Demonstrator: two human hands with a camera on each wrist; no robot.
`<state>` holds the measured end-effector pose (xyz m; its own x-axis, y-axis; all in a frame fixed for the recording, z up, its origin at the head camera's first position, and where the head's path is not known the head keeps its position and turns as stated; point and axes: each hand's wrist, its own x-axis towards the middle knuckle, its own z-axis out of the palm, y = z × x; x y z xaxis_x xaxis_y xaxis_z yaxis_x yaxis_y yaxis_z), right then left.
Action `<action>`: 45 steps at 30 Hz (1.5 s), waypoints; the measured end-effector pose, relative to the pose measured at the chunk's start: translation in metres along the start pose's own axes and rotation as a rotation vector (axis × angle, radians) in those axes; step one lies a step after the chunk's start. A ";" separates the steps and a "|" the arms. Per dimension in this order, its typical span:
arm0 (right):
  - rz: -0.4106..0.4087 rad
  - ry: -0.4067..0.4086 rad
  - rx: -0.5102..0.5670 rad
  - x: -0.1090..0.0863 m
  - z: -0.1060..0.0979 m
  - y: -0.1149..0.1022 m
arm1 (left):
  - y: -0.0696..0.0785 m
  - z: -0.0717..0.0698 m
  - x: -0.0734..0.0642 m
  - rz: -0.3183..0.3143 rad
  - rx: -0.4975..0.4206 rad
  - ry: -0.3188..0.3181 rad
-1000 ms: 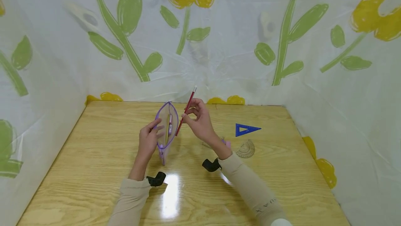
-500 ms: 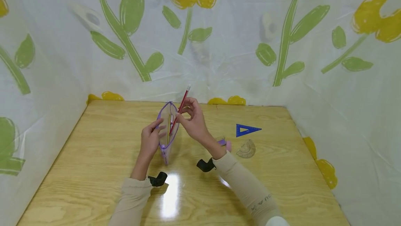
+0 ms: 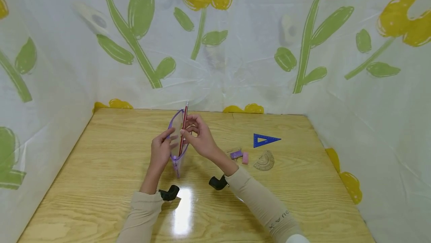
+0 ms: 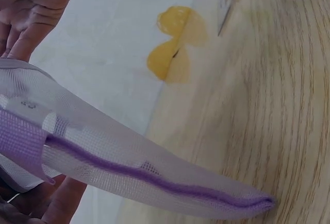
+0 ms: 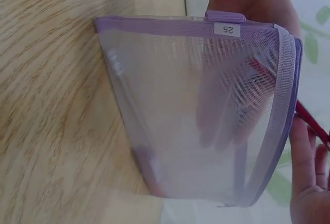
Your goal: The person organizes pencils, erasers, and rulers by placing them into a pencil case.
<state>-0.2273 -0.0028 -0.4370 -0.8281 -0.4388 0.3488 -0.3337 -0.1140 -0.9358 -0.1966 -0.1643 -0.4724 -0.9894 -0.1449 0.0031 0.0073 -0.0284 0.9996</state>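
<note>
A sheer mesh pencil pouch with purple trim [image 3: 178, 168] stands on the table with its zipped top spread wide. My left hand [image 3: 161, 149] grips its left rim, fingers reaching over into the opening; they show through the mesh in the right wrist view. My right hand [image 3: 203, 142] pinches a red pencil [image 3: 186, 111] near its middle. The pencil is nearly upright, lower part inside the pouch, white eraser end above the rim. Through the mesh, a slim stick [image 5: 126, 87] and a blurred pinkish item [image 5: 147, 165] lie along the pouch's bottom.
Right of the hands lie a purple block [image 3: 236, 154], a pink block [image 3: 245, 158], a clear protractor [image 3: 265, 160] and a blue set square [image 3: 260, 144]. A clear flat piece shows beside the purple block. Flower-printed cloth [image 3: 249, 70] borders the wooden table [image 3: 101, 183].
My right hand has moved left and down, bringing the red pencil from beside the pouch into its opening and turning it more upright. My left hand keeps its hold on the pouch.
</note>
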 end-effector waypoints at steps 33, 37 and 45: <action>0.099 -0.071 -0.168 0.010 0.006 -0.006 | 0.001 -0.003 -0.004 0.003 0.026 -0.012; 0.100 -0.063 -0.188 0.012 0.006 -0.005 | 0.001 -0.004 -0.003 0.004 0.031 -0.014; 0.117 -0.023 -0.252 0.019 0.007 -0.002 | 0.003 -0.004 -0.004 -0.014 0.027 -0.006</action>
<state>-0.2387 -0.0172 -0.4291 -0.8582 -0.4563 0.2350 -0.3403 0.1631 -0.9261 -0.1921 -0.1682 -0.4699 -0.9903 -0.1385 -0.0110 -0.0106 -0.0039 0.9999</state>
